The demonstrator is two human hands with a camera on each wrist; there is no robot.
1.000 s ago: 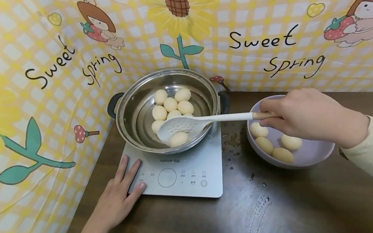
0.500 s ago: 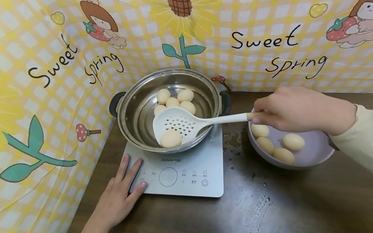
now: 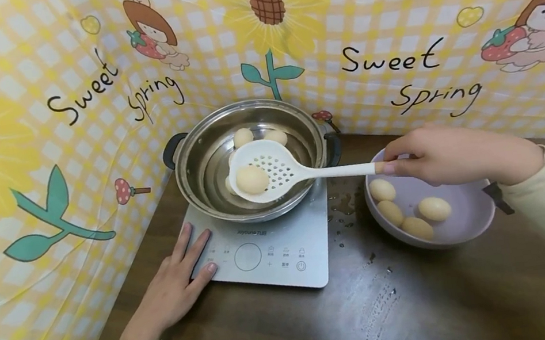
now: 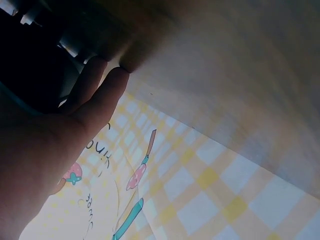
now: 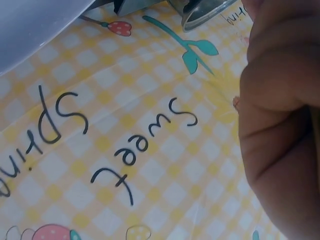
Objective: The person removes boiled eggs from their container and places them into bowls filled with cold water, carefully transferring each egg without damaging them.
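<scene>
My right hand grips the wooden end of a white slotted spoon, partly above the purple bowl. On the spoon's perforated head, over the steel pot, rests one egg. Other eggs in the pot, such as this one, are partly hidden beneath the spoon. My left hand rests with extended fingers on the left edge of the induction cooker under the pot. In the right wrist view, curled fingers fill the right side.
A purple bowl with a dark handle holds several eggs on the dark wooden table, right of the cooker. Water drops lie between them. A yellow checked cloth with printed figures covers the walls behind and left.
The slotted spoon has risen and levelled out, lifting an egg from the front of the pot and moving slightly away toward the pot's middle. The left hand stays on the cooker's edge.
</scene>
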